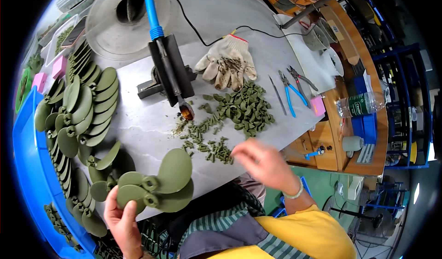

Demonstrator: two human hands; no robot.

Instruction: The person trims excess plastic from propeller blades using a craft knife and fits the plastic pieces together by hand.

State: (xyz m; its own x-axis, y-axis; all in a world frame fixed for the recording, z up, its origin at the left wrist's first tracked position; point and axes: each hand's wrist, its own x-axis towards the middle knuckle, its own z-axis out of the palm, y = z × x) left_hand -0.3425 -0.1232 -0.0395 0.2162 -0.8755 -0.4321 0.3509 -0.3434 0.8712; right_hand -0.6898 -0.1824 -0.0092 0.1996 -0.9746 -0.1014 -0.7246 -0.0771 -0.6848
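Observation:
At the lower left, my left hand [123,224] grips two dark green two-bladed propellers [175,170] with round hubs, one lying against the other. The thumb presses on a blade; the other fingers are mostly hidden beneath. My right hand [267,166] is at the table's near edge, beside short green sticks [216,151]. Its fingertips look pinched together and slightly blurred; anything between them is too small to make out. Beyond the sticks lies a heap of small curved green pieces [246,109]. A blue-handled soldering iron [154,24] rests on a dark metal stand [170,65], tip down near the sticks.
Many green propellers [83,104] are stacked along the left, beside a blue bin [27,134]. A stained cotton glove [230,61], tweezers [277,94] and two pliers [294,91] lie farther back. A black cord [189,26] crosses the table. A plastic bottle [361,104] is at right.

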